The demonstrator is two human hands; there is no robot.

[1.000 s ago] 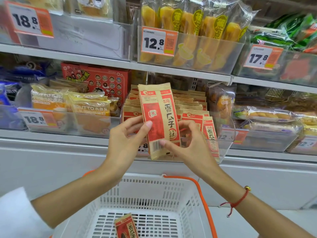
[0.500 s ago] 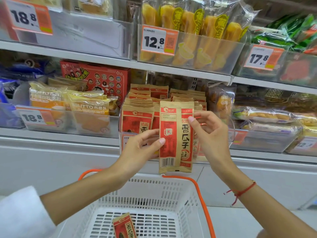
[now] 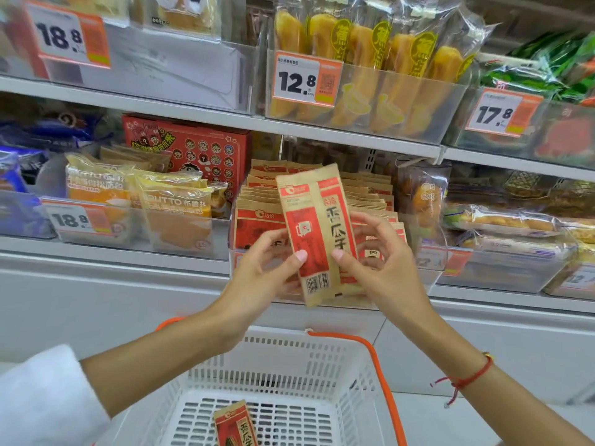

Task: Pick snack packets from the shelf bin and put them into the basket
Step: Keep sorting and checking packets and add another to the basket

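Two hands hold one red-and-tan snack packet upright before a shelf bin, above a white basket.

The left hand and right hand each pinch the held packet, thumbs on its front near the barcode; both grips are grasping it. It reads 香瓜子. Directly behind the grip, the shelf bin holds matching packets. Below the grip, the basket with orange handle holds another packet. Above, price tags read 12.8, 18.8 and 17.8; left, a bag reads "PUTTO".
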